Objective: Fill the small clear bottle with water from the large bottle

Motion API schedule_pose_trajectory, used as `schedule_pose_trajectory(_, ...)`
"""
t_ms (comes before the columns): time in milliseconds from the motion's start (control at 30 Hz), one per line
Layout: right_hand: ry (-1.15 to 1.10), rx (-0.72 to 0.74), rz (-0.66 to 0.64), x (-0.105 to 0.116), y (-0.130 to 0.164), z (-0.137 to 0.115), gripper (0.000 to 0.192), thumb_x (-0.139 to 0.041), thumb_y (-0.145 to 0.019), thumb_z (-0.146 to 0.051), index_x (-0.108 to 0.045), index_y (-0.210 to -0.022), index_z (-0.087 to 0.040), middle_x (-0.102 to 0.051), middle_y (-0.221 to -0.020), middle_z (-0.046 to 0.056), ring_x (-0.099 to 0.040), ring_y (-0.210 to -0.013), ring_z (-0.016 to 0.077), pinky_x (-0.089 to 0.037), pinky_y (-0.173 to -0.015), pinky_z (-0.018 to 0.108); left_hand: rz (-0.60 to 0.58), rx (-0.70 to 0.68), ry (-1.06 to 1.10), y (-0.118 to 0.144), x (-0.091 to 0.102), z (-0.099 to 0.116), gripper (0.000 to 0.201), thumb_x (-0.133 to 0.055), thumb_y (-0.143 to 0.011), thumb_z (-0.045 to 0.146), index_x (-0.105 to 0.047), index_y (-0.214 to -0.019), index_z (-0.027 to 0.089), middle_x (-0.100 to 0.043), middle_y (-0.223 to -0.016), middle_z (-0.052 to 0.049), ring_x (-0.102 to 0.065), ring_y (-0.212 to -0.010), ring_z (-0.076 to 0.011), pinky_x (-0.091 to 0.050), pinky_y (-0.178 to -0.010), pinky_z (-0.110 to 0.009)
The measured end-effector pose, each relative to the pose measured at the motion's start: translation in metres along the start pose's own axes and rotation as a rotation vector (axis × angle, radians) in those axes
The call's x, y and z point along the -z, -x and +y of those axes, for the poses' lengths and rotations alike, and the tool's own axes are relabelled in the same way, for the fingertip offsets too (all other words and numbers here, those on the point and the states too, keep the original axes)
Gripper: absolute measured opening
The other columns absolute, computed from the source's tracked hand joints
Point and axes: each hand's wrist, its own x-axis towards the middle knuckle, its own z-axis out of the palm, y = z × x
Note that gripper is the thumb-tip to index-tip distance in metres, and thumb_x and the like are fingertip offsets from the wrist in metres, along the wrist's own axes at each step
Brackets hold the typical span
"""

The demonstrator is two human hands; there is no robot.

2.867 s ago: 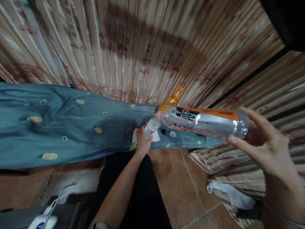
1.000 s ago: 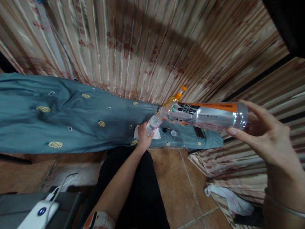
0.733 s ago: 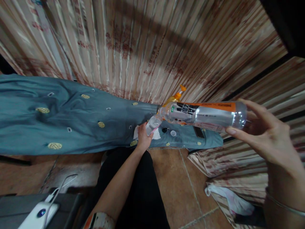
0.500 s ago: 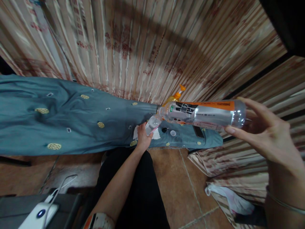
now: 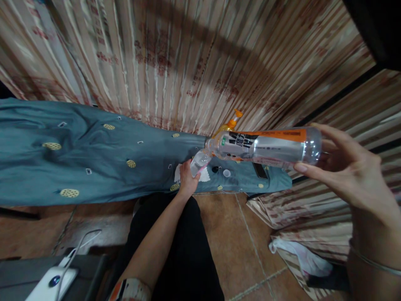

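My right hand [image 5: 351, 167] grips the base end of a large clear plastic bottle [image 5: 266, 147] with an orange and silver label. The bottle lies nearly level in the air, its neck pointing left. Its mouth meets the top of a small clear bottle [image 5: 199, 162], which my left hand [image 5: 189, 180] holds tilted. Whether the two rims touch or are just apart I cannot tell. Under the small bottle a white tissue [image 5: 205, 175] lies on the cloth. A yellow pump bottle [image 5: 230, 124] with an orange top stands behind, partly hidden by the large bottle.
A green pineapple-print cloth [image 5: 156, 163] covers the long surface. On it lie a small black object [image 5: 215, 169], a round white cap [image 5: 226, 173] and a dark phone [image 5: 260, 170]. Curtains hang behind and right. A white power bank [image 5: 53, 284] with a cable sits at lower left.
The view has shifted slightly. Both hands keep their holds, and the large bottle stays tipped against or near the small bottle's mouth.
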Motion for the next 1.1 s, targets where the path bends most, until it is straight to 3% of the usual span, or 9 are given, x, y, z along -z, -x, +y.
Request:
schedule_pose_trajectory(200,0.041,0.047,-0.005,0.0025,0.0003,0.0003,0.080,-0.092,-0.063,-0.025,-0.062,-0.134,-0.044,-0.075,-0.111,-0.003,-0.071,-0.091,0.0130,-0.060,-0.075,0.018,-0.005,0.002,0.012,-0.0003,0.0004,0.0001,0.062,-0.074,-0.066,0.006,-0.053,-0.122,0.020,-0.063,-0.122,-0.011,-0.057,-0.121,-0.0336,-0.046,-0.104,-0.050)
schedule_pose_trajectory(467,0.059,0.005,-0.003,0.0043,-0.0029,0.0001,0.083,-0.092,-0.061,-0.025,-0.061,-0.136,-0.042,-0.073,-0.110,-0.002,-0.069,-0.090,0.0123,-0.058,-0.075,0.017,0.006,-0.002,0.022,-0.0005,-0.0010,-0.0002,0.062,-0.074,-0.066,0.006,-0.053,-0.122,0.021,-0.062,-0.121,-0.010,-0.058,-0.119,-0.0325,-0.046,-0.105,-0.049)
schedule_pose_trajectory(700,0.050,-0.043,0.011,0.0059,-0.0040,-0.0026,0.086,-0.094,-0.057,-0.028,-0.062,-0.136,-0.037,-0.072,-0.113,0.001,-0.069,-0.089,0.0155,-0.060,-0.083,0.026,0.007,-0.014,0.030,-0.0005,-0.0013,-0.0003,0.062,-0.073,-0.066,0.007,-0.053,-0.122,0.023,-0.063,-0.120,-0.008,-0.058,-0.116,-0.0313,-0.046,-0.104,-0.049)
schedule_pose_trajectory(833,0.074,-0.038,0.016,0.0064,-0.0043,-0.0042,0.087,-0.094,-0.056,-0.028,-0.062,-0.137,-0.035,-0.072,-0.111,0.002,-0.068,-0.083,0.0150,-0.061,-0.076,0.025,0.000,-0.003,0.032,-0.0001,-0.0004,0.0015,0.061,-0.073,-0.066,0.006,-0.053,-0.122,0.022,-0.062,-0.121,-0.009,-0.057,-0.118,-0.0319,-0.045,-0.105,-0.050)
schedule_pose_trajectory(1100,0.070,-0.025,0.000,0.0081,-0.0063,-0.0039,0.087,-0.094,-0.057,-0.026,-0.062,-0.137,-0.036,-0.072,-0.114,0.001,-0.069,-0.087,0.0139,-0.060,-0.080,0.022,-0.012,0.008,0.023,-0.0001,0.0006,0.0039,0.062,-0.073,-0.066,0.006,-0.052,-0.122,0.022,-0.062,-0.122,-0.010,-0.057,-0.119,-0.0315,-0.045,-0.106,-0.050)
